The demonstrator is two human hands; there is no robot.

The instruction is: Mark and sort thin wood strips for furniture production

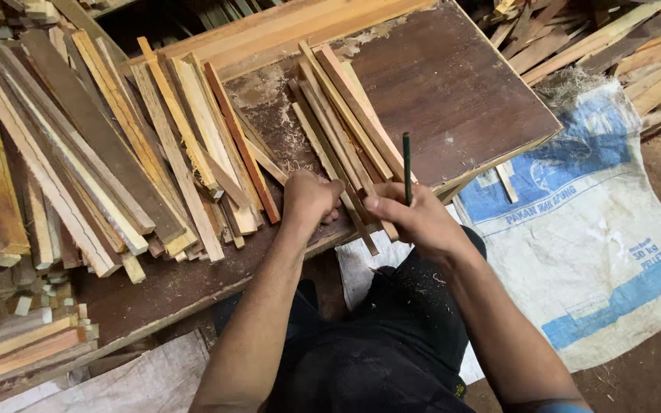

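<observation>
My left hand (309, 199) is closed, pressing down on the near ends of a small bundle of thin wooden strips (342, 126) that lies on a dark wooden board (453, 84). My right hand (415, 218) holds a dark green pencil (406, 164) upright, its tip near the strips' near ends, and its fingers also touch a strip at the board's front edge. Sawdust lies scattered around the strips.
A big heap of longer wooden slats (101, 145) fills the left side of the bench. More scrap wood (621, 46) is piled at the upper right. A white and blue woven sack (598, 229) lies on the dirt floor at right.
</observation>
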